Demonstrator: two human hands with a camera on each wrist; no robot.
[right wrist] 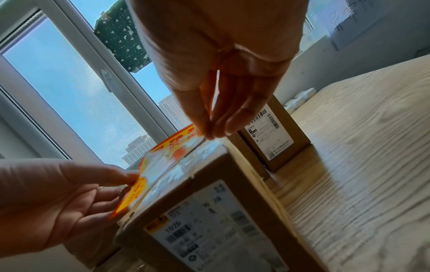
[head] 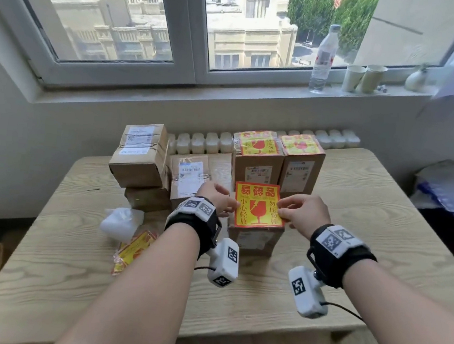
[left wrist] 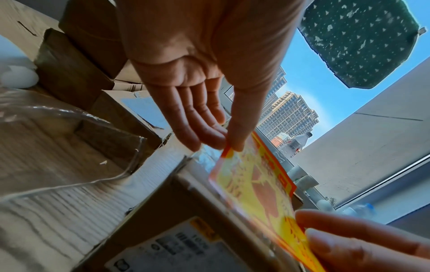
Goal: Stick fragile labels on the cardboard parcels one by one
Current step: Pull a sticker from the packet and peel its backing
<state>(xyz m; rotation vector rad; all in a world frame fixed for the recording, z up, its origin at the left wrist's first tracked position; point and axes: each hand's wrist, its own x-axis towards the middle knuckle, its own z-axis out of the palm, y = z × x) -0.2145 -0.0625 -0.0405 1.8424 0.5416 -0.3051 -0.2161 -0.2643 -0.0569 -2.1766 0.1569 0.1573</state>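
Left hand (head: 219, 200) pinches the left edge of the fragile label (head: 258, 206); right hand (head: 306, 213) pinches its right edge; label held flat just above the top of the near cardboard parcel (head: 255, 240) on the table (head: 379, 240); two labelled parcels (head: 276, 159) stand behind; unlabelled parcels (head: 142, 156) stacked left.

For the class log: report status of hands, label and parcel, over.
Left hand and right hand pinch the fragile label by opposite edges. Label held above the front parcel, not pressed down. Nothing in the way.
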